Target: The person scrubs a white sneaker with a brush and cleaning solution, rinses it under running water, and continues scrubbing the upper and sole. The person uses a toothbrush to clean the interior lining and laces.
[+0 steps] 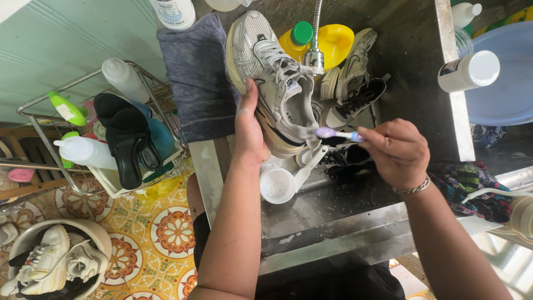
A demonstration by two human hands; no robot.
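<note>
Head view, toothbrush point(333, 133) pinched in right-hand fingers point(373, 135)

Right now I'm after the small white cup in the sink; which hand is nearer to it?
Left. The left hand grips the grey sneaker just above the white cup. The right hand, holding the toothbrush, sits farther off to the cup's right.

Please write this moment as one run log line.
left hand: holds grey sneaker | right hand: toothbrush at heel | place: steel sink
</note>
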